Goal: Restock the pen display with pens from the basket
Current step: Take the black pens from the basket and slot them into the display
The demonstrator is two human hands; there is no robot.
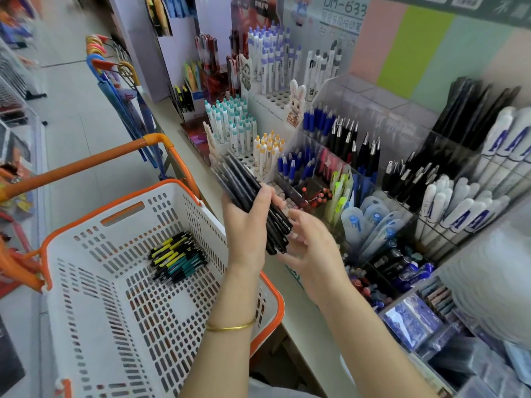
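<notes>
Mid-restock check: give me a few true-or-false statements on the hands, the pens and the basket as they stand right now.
1. The left hand grips a bundle of black pens. True.
2. The basket has nothing left in it. False: a small pile of pens with yellow and teal grips lies on its floor.
3. The right hand is reaching down into the basket. False: it is up at the lower end of the bundle, outside the basket.
4. A gold bangle sits on the left wrist. True.
</notes>
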